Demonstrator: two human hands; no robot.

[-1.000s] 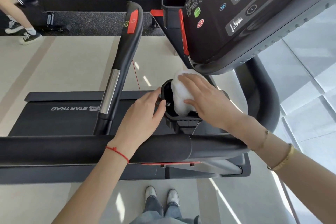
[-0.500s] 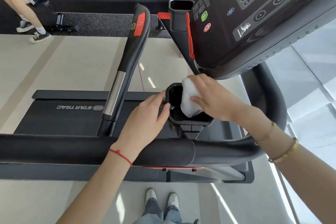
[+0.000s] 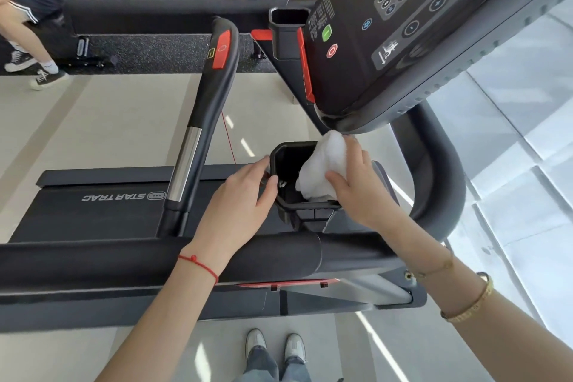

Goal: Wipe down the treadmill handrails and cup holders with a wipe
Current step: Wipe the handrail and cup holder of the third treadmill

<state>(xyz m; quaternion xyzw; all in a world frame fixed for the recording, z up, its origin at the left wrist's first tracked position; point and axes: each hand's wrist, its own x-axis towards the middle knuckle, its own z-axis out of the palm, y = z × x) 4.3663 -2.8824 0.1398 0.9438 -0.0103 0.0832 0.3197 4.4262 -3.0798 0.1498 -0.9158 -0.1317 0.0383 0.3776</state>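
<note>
White and bunched, a soft cloth wipe (image 3: 322, 167) lies over the right rim of a black, angular plastic cup holder (image 3: 286, 164) just under the lower edge of the dark grey treadmill console (image 3: 418, 40). The right hand (image 3: 356, 186) presses the wipe against the holder's inner right wall, thumb on the near side of the cloth and the other fingers (image 3: 353, 146) curled over its top, so the wipe is gripped. The left hand (image 3: 238, 205) steadies the holder from the other side: its fingers are curled round the left rim, with the thumb tip at the near-left edge. A thin red string bracelet (image 3: 201, 263) circles the left wrist; gold bangles (image 3: 471, 304) sit on the right forearm. Both forearms cross over a thick black padded handrail (image 3: 93, 260) running across the front. A second black handrail with a chrome section (image 3: 186, 161) and a red panel rises to the left of the holder. Another black cup holder (image 3: 288, 28) stands farther back, beside the console.
</note>
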